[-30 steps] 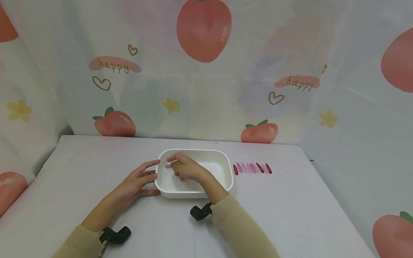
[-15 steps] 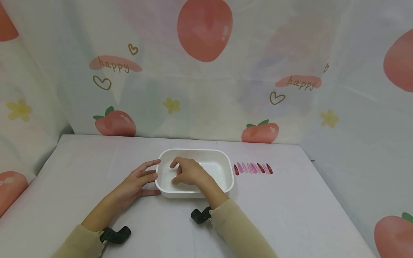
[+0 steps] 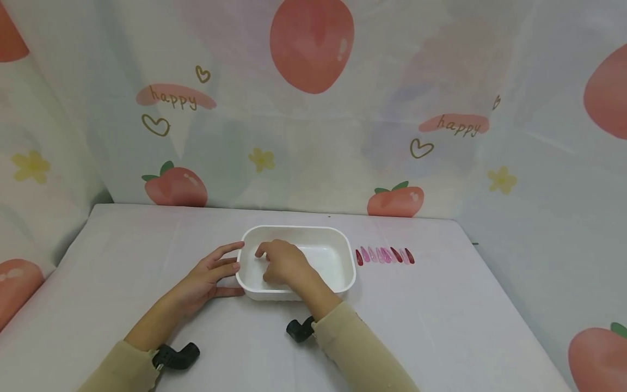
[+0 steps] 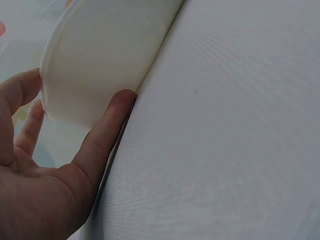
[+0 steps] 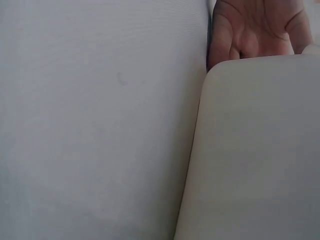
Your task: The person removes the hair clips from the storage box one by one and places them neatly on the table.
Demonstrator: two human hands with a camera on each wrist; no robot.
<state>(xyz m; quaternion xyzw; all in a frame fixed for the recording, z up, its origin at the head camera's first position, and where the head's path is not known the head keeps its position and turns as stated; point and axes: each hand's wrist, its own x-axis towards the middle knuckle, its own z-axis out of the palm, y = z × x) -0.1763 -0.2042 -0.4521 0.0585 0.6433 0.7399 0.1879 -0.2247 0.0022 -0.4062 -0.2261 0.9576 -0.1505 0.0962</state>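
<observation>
A white rectangular tray stands on the table. My left hand is at its left end, fingertips touching the rim and thumb low against the outer wall. In the left wrist view, the left hand has its fingers spread against the tray's side. My right hand reaches over the front rim into the left half of the tray, index finger and thumb bent and apart. Nothing shows between those two; its other fingers are hidden. To the tray's right lies a row of several pink and dark red teardrop-shaped hair clips.
The table's white cloth runs back to a curtain printed with peaches. Black wrist cameras sit on both sleeves. The right wrist view shows the tray's front wall and the left hand beyond it.
A small pink piece visible by my right fingertips a second ago is hidden now. The right hand has turned, thumb coming into view, and shifted slightly left lately. My left hand stays put.
</observation>
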